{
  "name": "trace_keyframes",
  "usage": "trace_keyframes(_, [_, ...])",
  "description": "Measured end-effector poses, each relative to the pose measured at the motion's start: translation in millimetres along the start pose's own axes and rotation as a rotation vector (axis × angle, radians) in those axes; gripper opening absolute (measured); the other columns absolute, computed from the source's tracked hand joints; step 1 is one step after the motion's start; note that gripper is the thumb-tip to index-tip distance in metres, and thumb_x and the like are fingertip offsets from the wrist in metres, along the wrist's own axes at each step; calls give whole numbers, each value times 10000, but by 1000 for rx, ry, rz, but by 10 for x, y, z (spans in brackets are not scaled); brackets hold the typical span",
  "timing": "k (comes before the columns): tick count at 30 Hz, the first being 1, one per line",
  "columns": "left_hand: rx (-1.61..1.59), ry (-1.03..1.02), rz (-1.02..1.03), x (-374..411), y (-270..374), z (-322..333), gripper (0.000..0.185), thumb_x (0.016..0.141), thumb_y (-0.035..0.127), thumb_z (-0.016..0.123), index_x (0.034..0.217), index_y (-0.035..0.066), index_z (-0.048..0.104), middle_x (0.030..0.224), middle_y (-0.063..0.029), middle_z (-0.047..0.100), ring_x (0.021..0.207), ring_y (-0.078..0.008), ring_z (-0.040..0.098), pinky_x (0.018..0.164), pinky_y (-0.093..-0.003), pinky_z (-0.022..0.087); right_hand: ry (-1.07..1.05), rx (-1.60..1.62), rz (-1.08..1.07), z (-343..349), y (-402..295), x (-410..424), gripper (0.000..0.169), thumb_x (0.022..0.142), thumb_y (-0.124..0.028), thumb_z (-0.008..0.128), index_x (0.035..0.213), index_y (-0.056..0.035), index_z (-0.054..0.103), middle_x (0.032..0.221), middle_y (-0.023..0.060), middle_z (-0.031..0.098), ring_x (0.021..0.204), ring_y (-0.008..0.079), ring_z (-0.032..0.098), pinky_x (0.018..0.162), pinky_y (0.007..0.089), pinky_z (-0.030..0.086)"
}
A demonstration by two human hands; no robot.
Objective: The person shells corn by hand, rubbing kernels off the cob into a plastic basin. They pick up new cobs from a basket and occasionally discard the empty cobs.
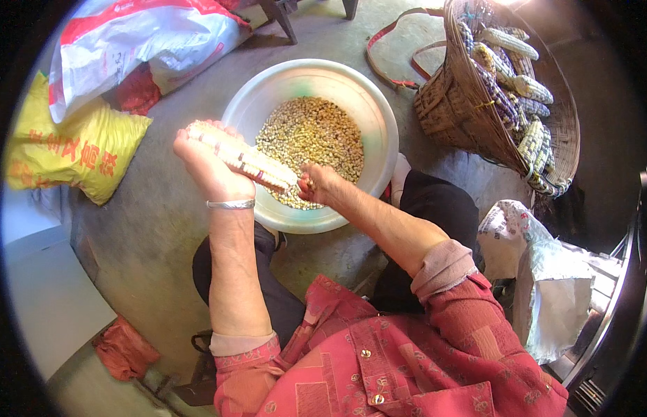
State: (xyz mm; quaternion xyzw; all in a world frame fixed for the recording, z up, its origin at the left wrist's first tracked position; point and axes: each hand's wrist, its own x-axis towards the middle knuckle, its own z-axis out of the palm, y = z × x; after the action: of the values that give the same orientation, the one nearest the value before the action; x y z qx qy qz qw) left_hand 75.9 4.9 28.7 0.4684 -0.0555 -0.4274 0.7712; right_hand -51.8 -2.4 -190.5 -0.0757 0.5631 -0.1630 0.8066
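Observation:
My left hand [211, 156] grips an ear of corn [245, 156], its pale rows marked by a few dark purple kernels. The ear slants down to the right, over the left side of a large pale basin [378, 172]. Close by the ear's lower end is my right hand [318, 183], fingers curled in, with a few pale kernels showing at the fingertips. Whether these fingers touch the ear is hard to tell. Loose yellow, white and dark corn kernels [315, 135] cover the bottom of the basin.
A woven basket [433, 99] with straps leans at the upper right, holding several multicoloured corn ears [532, 88]. White-and-red sacks [187, 41] and a yellow sack [88, 146] lie at left. Crumpled white packaging [555, 292] stands on the right. Red cloth [126, 348] lies lower left.

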Motion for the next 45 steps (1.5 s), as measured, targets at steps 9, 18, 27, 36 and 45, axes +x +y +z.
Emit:
trace_keyframes(9, [75, -35, 27, 24, -27, -193, 390, 845, 467, 488, 877, 78, 490, 811, -48, 520, 711, -198, 500, 657, -320, 441, -65, -17, -327, 491, -925, -798, 662, 900, -416, 458, 1378, -82, 145, 1395, 178, 189, 1230, 406, 312, 930, 614, 339])
trace_keyframes(18, [240, -61, -30, -147, -164, 56, 335, 870, 413, 525, 866, 77, 523, 753, -26, 525, 669, -133, 525, 607, -264, 459, -229, 82, -384, 668, -1030, -1180, 592, 884, -542, 393, 1092, 11, 432, 1012, 181, 481, 984, 293, 492, 782, 549, 415])
trace_keyframes(27, [572, -305, 215, -456, -328, 218, 422, 910, 447, 474, 879, 33, 544, 776, 5, 509, 735, -91, 492, 660, -255, 451, -585, -171, -325, 780, -920, -1858, 721, 810, -735, 277, 805, -74, 566, 755, 41, 578, 711, 159, 546, 663, 309, 465])
trace_keyframes(36, [944, -233, 753, -568, -450, 276, 312, 953, 240, 387, 767, 5, 474, 696, -130, 498, 635, -264, 508, 597, -361, 412, -680, 291, -234, 791, -865, -1729, 270, 901, -296, 460, 714, -106, 507, 675, 22, 542, 603, 143, 509, 589, 307, 441])
trace_keyframes(45, [1004, -432, 952, -633, -459, 318, 213, 921, 150, 420, 780, 11, 496, 701, -117, 487, 623, -277, 507, 583, -359, 413, -893, 465, -172, 558, -787, -1233, 414, 956, -375, 340, 901, 0, 508, 779, 100, 571, 676, 198, 562, 643, 376, 483])
